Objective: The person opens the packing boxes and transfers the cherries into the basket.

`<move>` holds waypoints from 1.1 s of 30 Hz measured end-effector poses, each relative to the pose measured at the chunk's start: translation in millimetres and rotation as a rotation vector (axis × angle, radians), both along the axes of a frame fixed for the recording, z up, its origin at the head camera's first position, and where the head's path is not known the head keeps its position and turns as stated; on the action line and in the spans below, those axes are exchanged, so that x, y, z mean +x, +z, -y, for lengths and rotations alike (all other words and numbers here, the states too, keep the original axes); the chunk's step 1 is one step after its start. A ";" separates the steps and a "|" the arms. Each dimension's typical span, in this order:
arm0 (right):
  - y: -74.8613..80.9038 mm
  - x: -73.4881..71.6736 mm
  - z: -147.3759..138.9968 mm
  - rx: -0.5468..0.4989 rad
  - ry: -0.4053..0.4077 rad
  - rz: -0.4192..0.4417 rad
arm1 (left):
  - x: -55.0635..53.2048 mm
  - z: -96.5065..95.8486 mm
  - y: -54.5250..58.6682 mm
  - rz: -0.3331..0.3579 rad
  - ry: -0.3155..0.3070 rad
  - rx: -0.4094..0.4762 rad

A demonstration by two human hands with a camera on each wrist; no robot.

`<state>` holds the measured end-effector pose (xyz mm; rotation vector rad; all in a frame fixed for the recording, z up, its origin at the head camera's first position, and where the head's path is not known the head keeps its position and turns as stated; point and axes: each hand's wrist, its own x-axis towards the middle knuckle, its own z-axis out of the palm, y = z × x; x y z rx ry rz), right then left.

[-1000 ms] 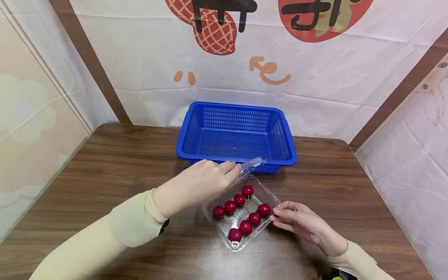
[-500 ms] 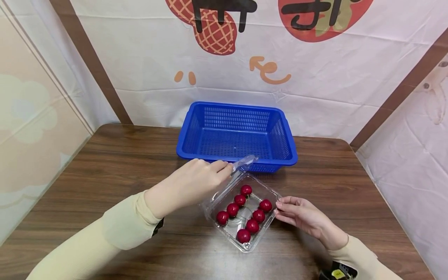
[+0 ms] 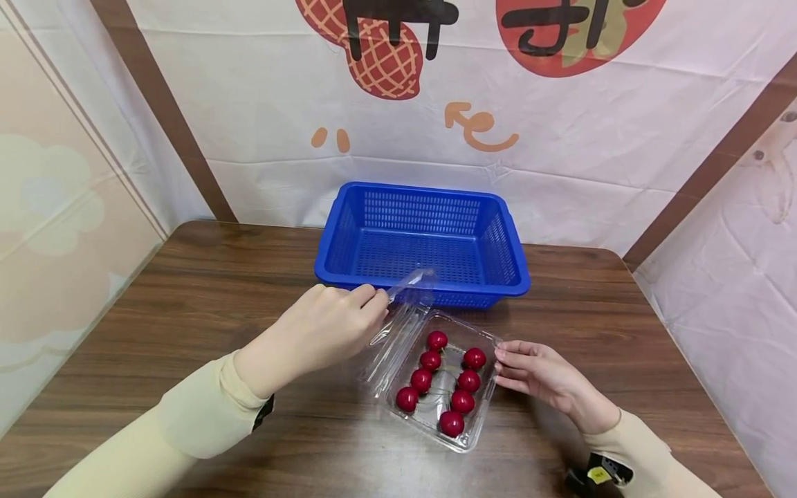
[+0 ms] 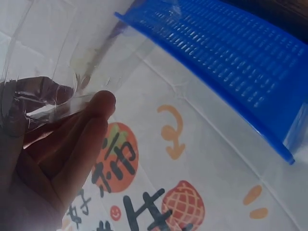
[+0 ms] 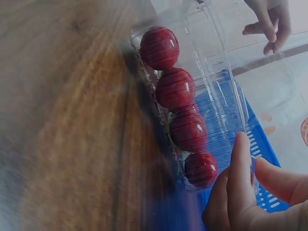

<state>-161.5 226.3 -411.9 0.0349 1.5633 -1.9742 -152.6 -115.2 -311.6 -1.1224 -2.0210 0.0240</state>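
Fingers (image 3: pixel 372 304) round tilted clear lid (image 3: pixel 401 325)

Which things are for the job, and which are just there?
For the job:
clear plastic clamshell box, held
its lid, held open
cherries, inside
blue plastic basket, probably, standing close behind

Just there:
printed fabric backdrop
brown wood-grain table, only a support
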 end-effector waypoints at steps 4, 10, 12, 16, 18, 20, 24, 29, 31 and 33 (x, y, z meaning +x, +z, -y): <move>2.7 -4.1 -2.0 0.002 0.006 -0.009 | 1.5 3.5 -2.1 -0.012 0.010 0.023; 4.5 -8.2 -4.9 0.004 0.010 -0.004 | 4.2 11.4 -5.1 0.026 0.061 0.071; 4.0 -9.4 -6.2 0.009 0.007 -0.002 | 5.3 14.2 -6.3 0.062 0.083 0.092; 2.3 -11.5 -7.0 0.020 0.008 -0.010 | 8.8 20.0 -10.0 0.125 0.129 0.140; 1.5 -12.2 -7.0 0.030 0.010 -0.016 | 10.2 22.9 -13.2 0.149 0.151 0.163; 0.7 -12.5 -6.1 0.034 0.012 -0.022 | 12.0 25.7 -16.7 0.172 0.184 0.175; -0.8 -14.7 -5.6 0.040 0.012 -0.032 | 15.3 30.6 -23.5 0.219 0.254 0.208; -3.2 -16.7 -5.5 0.036 0.030 -0.047 | 19.4 34.9 -31.7 0.272 0.335 0.256; -4.6 -16.6 -5.9 0.046 0.043 -0.041 | 20.5 36.0 -35.2 0.278 0.365 0.269; -5.7 -15.8 -6.4 0.069 0.060 -0.033 | 21.0 36.9 -38.6 0.291 0.393 0.284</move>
